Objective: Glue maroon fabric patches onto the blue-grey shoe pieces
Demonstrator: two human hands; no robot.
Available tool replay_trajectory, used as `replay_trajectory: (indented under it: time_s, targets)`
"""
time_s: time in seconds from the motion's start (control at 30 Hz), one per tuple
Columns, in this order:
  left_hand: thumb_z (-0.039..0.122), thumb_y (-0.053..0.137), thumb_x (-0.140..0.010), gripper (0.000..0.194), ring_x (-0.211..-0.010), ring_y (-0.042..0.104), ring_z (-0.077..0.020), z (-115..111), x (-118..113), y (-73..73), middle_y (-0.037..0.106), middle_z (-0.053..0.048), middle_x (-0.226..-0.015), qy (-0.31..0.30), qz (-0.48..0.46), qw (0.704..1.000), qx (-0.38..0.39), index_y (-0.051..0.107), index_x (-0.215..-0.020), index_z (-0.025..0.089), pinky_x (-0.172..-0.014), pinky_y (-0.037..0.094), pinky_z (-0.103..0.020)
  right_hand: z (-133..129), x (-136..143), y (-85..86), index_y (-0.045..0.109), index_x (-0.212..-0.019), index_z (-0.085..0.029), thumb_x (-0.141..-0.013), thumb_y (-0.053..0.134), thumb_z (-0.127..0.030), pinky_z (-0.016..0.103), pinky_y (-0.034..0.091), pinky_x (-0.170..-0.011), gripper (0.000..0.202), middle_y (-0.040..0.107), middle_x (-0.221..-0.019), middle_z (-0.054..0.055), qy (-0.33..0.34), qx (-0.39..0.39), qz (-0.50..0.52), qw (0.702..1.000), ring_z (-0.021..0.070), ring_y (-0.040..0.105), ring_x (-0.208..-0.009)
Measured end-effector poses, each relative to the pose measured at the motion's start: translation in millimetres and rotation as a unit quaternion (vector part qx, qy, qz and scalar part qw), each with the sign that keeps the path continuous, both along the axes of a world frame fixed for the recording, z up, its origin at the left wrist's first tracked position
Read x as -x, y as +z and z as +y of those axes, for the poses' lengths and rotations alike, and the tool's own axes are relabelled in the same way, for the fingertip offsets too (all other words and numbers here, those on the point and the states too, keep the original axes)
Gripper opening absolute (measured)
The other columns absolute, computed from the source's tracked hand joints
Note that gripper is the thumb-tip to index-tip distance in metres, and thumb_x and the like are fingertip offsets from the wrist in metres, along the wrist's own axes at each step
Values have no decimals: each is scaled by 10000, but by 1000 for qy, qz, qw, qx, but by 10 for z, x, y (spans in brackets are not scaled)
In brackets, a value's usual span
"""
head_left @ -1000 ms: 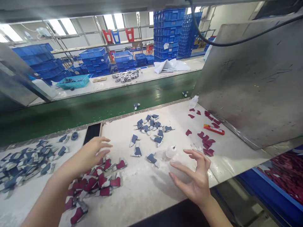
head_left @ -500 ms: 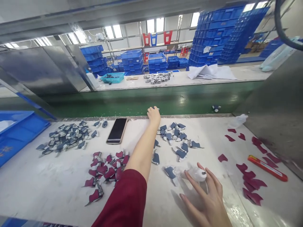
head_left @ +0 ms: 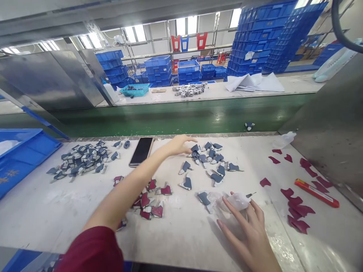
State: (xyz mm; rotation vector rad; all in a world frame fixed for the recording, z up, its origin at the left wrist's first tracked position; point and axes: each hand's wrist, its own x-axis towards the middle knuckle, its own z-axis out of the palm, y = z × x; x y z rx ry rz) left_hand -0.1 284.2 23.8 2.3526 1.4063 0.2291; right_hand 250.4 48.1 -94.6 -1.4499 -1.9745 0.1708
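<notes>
- At the near edge, a maroon sleeve (head_left: 90, 251) lies further left than half a second ago.
- Just beyond on the right, the right hand (head_left: 249, 234) curves around the white bottle (head_left: 239, 201), fingers parted on either side and thumb standing clear; how firmly they press, I cannot tell. A second ago the hand was apart from the bottle, which stood upright; now it is tilted, nozzle to the right.
- Across the red pieces (head_left: 157, 210), the left forearm now hides the middle of the pile; before, it covered only the right side.
- Further up the table, the left hand (head_left: 180, 145) has drawn back from the belt to the left edge of the blue pieces (head_left: 218, 177). Its thumb and fingers are spread, with nothing visible between them.
- Beside that forearm, the phone (head_left: 142, 150) keeps its place, its near corner now overlapped.
- Along the green belt (head_left: 170, 119), the piece that lay left of centre a second ago is gone; the belt piece (head_left: 249, 125) at the right sits slightly further left.
- Behind it, the ledge's grey parts (head_left: 190, 90) are unchanged.
</notes>
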Motion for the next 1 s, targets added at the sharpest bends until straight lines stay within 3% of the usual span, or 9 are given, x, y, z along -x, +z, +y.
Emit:
replay_trajectory:
  time_s: [0.1, 0.2, 0.3, 0.4, 0.57, 0.77, 0.87, 1.0]
  targets:
    - [215, 723, -766, 310, -1033, 624, -214, -258, 604, 255, 705, -41, -1140, -22, 43, 996, 70, 707, -1075, 226, -890, 473, -306, -1, 5, 8, 502, -1406, -365, -920, 597, -376, 559, 488, -908, 495, 525, -1281, 118, 0, -8, 9, 1000, 405, 398, -1267]
    - [230, 784, -660, 269, -854, 647, -205, -453, 1066, 354, 740, -29, -950, -33, 100, 982, 157, 752, -927, 217, -701, 471, -257, 8, 5, 14, 523, -1387, -364, -905, 611, -395, 568, 487, -900, 491, 533, -1293, 113, -5, -16, 15, 1000, 409, 406, -1251]
    - [259, 796, -623, 274, -846, 639, -210, -562, 1250, 265, 734, -28, -896, -34, 134, 969, 204, 759, -893, 230, -668, 451, -246, 10, -4, 14, 527, -1386, -356, -899, 622, -386, 571, 483, -908, 497, 532, -1303, 116, -5, -14, 9, 1000, 407, 412, -1242]
    - [285, 786, -615, 267, -877, 638, -216, -575, 1257, 110, 723, -19, -873, -36, 148, 960, 234, 753, -876, 242, -675, 443, -243, 0, -9, 17, 540, -1381, -347, -897, 629, -369, 578, 475, -917, 492, 552, -1242, 126, -6, -17, 9, 1000, 404, 423, -1227]
    - [214, 732, -595, 217, -815, 649, -222, -556, 1182, 13, 684, -20, -782, -28, 179, 948, 261, 721, -812, 217, -656, 438, -252, -9, 19, 47, 548, -1377, -342, -904, 618, -347, 583, 482, -914, 478, 561, -1229, 132, -12, -17, 21, 1000, 402, 439, -1221]
    - [78, 633, -521, 356, -772, 659, -247, -640, 958, 220, 696, -58, -917, -53, 255, 939, 226, 692, -843, 221, -563, 412, -264, -7, 45, 113, 569, -1364, -311, -881, 642, -339, 511, 563, -868, 490, 561, -1253, 134, -24, -34, 11, 999, 385, 460, -1247]
    - [108, 710, -507, 330, -759, 668, -269, -322, 631, 412, 719, -57, -859, -88, 270, 939, 193, 710, -816, 225, -589, 437, -286, 2, 56, 128, 607, -1324, -283, -851, 669, -319, 491, 576, -884, 478, 546, -1296, 140, -39, -56, 16, 998, 372, 487, -1241]
    - [357, 681, -772, 210, -942, 666, -218, 470, -288, 542, 727, -16, -988, -117, 191, 970, 94, 703, -954, 255, -806, 481, -289, 51, 47, 97, 649, -1246, -280, -822, 633, -126, 423, 589, -866, 451, 564, -1226, 136, -36, -97, 53, 993, 304, 565, -1156]
